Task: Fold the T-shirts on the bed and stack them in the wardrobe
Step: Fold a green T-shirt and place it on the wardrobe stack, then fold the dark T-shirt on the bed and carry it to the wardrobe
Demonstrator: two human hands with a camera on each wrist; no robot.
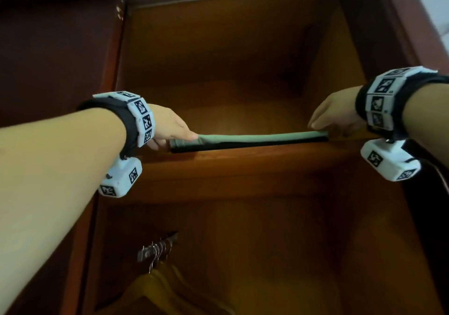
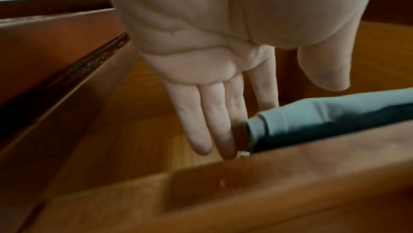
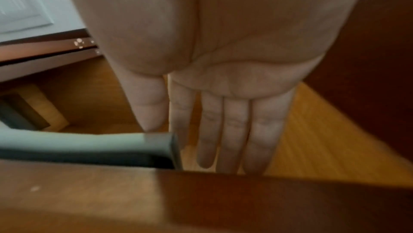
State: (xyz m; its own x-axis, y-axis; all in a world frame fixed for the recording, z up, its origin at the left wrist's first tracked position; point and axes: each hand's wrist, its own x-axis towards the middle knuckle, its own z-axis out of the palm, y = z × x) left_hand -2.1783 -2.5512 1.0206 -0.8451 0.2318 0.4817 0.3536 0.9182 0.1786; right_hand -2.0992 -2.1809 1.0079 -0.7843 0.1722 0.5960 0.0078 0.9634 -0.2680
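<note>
Squaring folded T-shirts [image 1: 255,140] at wardrobe shelf [image 1: 243,166] near edge | left hand [image 1: 170,125], right hand [image 1: 337,113] flat, unclenched, flanking stack | we risk overhang slipping off if nudged nearer

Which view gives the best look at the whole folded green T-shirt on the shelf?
The head view: the folded green T-shirt shows end to end on the shelf, lying on a dark garment. The left wrist view shows only its left end, the right wrist view only its right end, blurred.
</note>
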